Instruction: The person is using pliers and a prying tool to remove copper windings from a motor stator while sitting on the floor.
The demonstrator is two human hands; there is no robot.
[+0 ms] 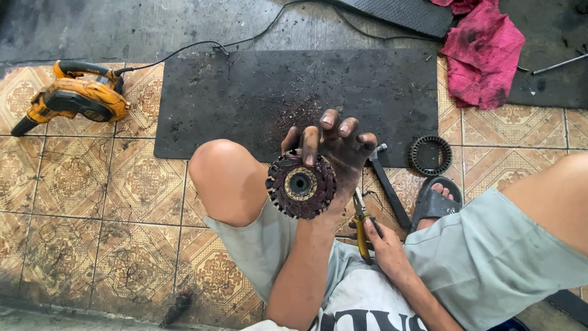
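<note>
The left hand [334, 147] clamps a motor stator core [301, 184] by its rim; it looks heavy, rigid, greasy. The right hand [384, 245] grips yellow-handled pliers [361, 224].

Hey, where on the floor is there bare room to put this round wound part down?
The black mat is open between the yellow blower and the red rag, apart from a patch of debris. The tiles left of your knee are open too. It is crowded on your right by the black ring, sandal and pliers.
</note>
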